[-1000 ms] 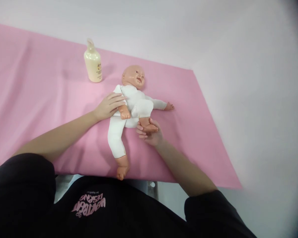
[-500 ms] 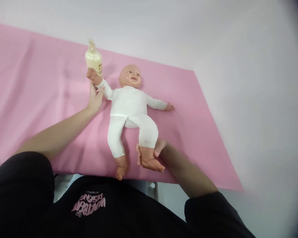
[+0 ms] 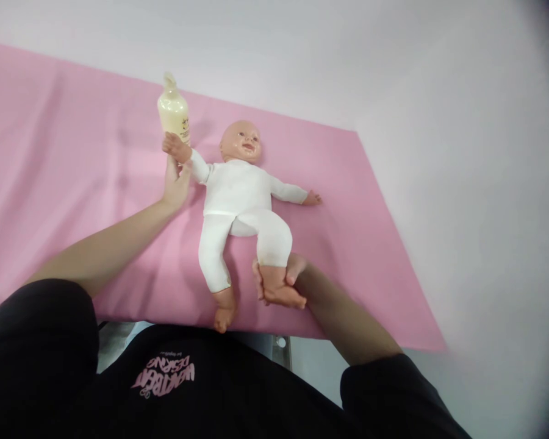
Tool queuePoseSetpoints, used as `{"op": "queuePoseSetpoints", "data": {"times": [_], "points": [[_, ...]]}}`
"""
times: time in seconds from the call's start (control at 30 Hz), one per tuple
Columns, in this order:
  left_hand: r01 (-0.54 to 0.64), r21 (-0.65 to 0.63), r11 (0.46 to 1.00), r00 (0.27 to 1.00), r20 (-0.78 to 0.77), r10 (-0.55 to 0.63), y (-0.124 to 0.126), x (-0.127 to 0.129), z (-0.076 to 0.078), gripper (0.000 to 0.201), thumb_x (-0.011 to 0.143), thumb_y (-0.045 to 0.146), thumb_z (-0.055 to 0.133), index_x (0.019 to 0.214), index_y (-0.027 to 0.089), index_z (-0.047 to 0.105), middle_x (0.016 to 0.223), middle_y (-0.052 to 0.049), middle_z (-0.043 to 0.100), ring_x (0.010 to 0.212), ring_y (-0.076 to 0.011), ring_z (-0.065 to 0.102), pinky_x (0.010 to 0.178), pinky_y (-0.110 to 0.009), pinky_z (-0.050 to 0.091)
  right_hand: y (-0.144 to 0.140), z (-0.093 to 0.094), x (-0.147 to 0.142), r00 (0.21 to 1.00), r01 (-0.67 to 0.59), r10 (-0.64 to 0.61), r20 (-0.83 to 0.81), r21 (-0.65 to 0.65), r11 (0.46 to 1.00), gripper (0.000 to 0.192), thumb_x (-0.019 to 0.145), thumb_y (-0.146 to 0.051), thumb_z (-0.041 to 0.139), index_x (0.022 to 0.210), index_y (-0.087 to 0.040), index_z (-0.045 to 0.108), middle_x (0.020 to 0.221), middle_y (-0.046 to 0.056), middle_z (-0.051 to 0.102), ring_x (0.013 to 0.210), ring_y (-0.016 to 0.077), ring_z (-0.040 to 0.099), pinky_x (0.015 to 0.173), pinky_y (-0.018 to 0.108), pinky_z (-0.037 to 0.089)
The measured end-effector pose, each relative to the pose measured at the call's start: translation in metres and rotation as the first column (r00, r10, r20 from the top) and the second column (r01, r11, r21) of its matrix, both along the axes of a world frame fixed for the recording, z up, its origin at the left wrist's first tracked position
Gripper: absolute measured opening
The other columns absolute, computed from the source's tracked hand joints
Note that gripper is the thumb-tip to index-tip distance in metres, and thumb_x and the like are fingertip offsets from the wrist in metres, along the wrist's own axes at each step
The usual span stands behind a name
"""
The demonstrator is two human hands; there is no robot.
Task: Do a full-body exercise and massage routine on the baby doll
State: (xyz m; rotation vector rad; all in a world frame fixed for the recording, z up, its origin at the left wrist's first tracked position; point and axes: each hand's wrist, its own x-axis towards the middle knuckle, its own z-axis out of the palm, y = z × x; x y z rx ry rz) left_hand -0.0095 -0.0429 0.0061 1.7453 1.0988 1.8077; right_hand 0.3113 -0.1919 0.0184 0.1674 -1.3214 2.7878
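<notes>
Doll point(image 3: 238, 189), one ankle point(image 3: 274, 277) between right fingers point(image 3: 258, 280)

Doll point(image 3: 238, 189): torso and clothed limbs point(image 3: 213, 253) plain white; head point(image 3: 240, 140), vinyl fists point(image 3: 175, 146) and feet point(image 3: 224, 310) orange-tan, the head with pale glossy highlights.

Bottle point(image 3: 172, 110), at ten o'clock from the doll's head: pale creamy yellow, pump the same tone, small dark printing point(image 3: 184, 127) on the front.

Desk cover point(image 3: 86, 146): solid pink, deeper in the creases toward nine o'clock.

Shirt point(image 3: 238, 390), at six o'clock: black, with pink lettering point(image 3: 167, 378) at seven.

Background point(image 3: 439, 122), at two o'clock: off-white shading to grey.
</notes>
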Motion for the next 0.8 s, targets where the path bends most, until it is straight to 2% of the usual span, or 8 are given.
{"op": "queuePoseSetpoints", "data": {"times": [0.1, 0.13, 0.23, 0.33, 0.43, 0.57, 0.7, 0.8], "points": [[0.09, 0.115, 0.989, 0.95, -0.307, -0.05, -0.022, 0.009, 0.013, 0.059, 0.097, 0.068, 0.057, 0.139, 0.027, 0.055, 0.133, -0.013, 0.067, 0.125, -0.0295, 0.063, 0.111, -0.053, 0.049, 0.004, -0.014, 0.003, 0.976, 0.195, -0.208, -0.062, -0.174, 0.965, 0.059, 0.071, -0.061, 0.087, 0.099, -0.018, 0.056, 0.082, 0.005, 0.074, 0.07, 0.0197, 0.073, 0.065, 0.032, 0.062], [0.144, 0.125, 0.982, 0.916, -0.392, -0.084, -0.029, 0.013, 0.018, 0.06, 0.096, 0.07, 0.058, 0.137, 0.026, 0.058, 0.13, -0.013, 0.068, 0.125, -0.0313, 0.064, 0.112, -0.055, 0.048, 0.005, -0.016, 0.003, 0.951, 0.285, -0.303, -0.06, -0.211, 0.935, 0.06, 0.069, -0.066, 0.085, 0.093, -0.02, 0.054, 0.075, 0.002, 0.07, 0.065, 0.0176, 0.069, 0.063, 0.032, 0.062], [0.294, 0.104, 0.95, 0.811, -0.552, -0.191, -0.041, 0.021, 0.03, 0.06, 0.097, 0.072, 0.052, 0.132, 0.025, 0.066, 0.129, -0.014, 0.071, 0.127, -0.0336, 0.063, 0.114, -0.059, 0.045, 0.007, -0.008, 0.0, 0.829, 0.541, -0.558, 0.027, -0.287, 0.791, 0.059, 0.069, -0.071, 0.079, 0.083, -0.024, 0.046, 0.065, -0.005, 0.056, 0.06, 0.0137, 0.057, 0.062, 0.03, 0.059], [0.376, 0.081, 0.923, 0.748, -0.615, -0.251, -0.043, 0.026, 0.035, 0.055, 0.1, 0.07, 0.046, 0.124, 0.027, 0.072, 0.128, -0.014, 0.073, 0.129, -0.0329, 0.064, 0.114, -0.06, 0.045, 0.005, 0.007, -0.002, 0.745, 0.656, -0.653, 0.133, -0.319, 0.684, 0.048, 0.076, -0.062, 0.074, 0.087, -0.024, 0.047, 0.068, -0.006, 0.048, 0.062, 0.0126, 0.051, 0.064, 0.027, 0.055], [0.414, 0.063, 0.908, 0.704, -0.655, -0.275, -0.04, 0.028, 0.034, 0.05, 0.103, 0.065, 0.045, 0.118, 0.029, 0.075, 0.127, -0.012, 0.074, 0.129, -0.0313, 0.064, 0.113, -0.059, 0.046, 0.002, 0.014, -0.006, 0.698, 0.709, -0.687, 0.203, -0.333, 0.622, 0.036, 0.085, -0.054, 0.067, 0.094, -0.023, 0.051, 0.072, -0.005, 0.048, 0.064, 0.0121, 0.05, 0.065, 0.025, 0.053], [0.441, 0.071, 0.895, 0.668, -0.691, -0.275, -0.04, 0.029, 0.032, 0.041, 0.104, 0.058, 0.046, 0.117, 0.032, 0.076, 0.128, -0.01, 0.075, 0.131, -0.0292, 0.063, 0.113, -0.057, 0.045, 0.001, 0.011, -0.012, 0.688, 0.721, -0.689, 0.228, -0.328, 0.611, 0.035, 0.085, -0.05, 0.069, 0.1, -0.02, 0.059, 0.076, -0.003, 0.055, 0.067, 0.0122, 0.053, 0.066, 0.026, 0.054], [0.439, 0.052, 0.897, 0.661, -0.695, -0.284, -0.043, 0.03, 0.032, 0.043, 0.105, 0.059, 0.043, 0.12, 0.032, 0.074, 0.13, -0.01, 0.074, 0.133, -0.0292, 0.062, 0.115, -0.057, 0.044, 0.001, 0.008, -0.014, 0.704, 0.707, -0.675, 0.218, -0.295, 0.642, 0.041, 0.082, -0.051, 0.074, 0.103, -0.017, 0.064, 0.079, -0.003, 0.061, 0.069, 0.0116, 0.057, 0.068, 0.025, 0.054], [0.379, 0.072, 0.922, 0.762, -0.591, -0.267, -0.04, 0.028, 0.026, 0.049, 0.103, 0.064, 0.046, 0.13, 0.028, 0.066, 0.133, -0.012, 0.07, 0.131, -0.03, 0.062, 0.115, -0.056, 0.045, -0.001, 0.009, -0.012, 0.743, 0.669, -0.645, 0.181, -0.228, 0.707, 0.045, 0.083, -0.054, 0.075, 0.105, -0.016, 0.065, 0.08, -0.001, 0.065, 0.071, 0.013, 0.063, 0.074, 0.028, 0.056]]}}
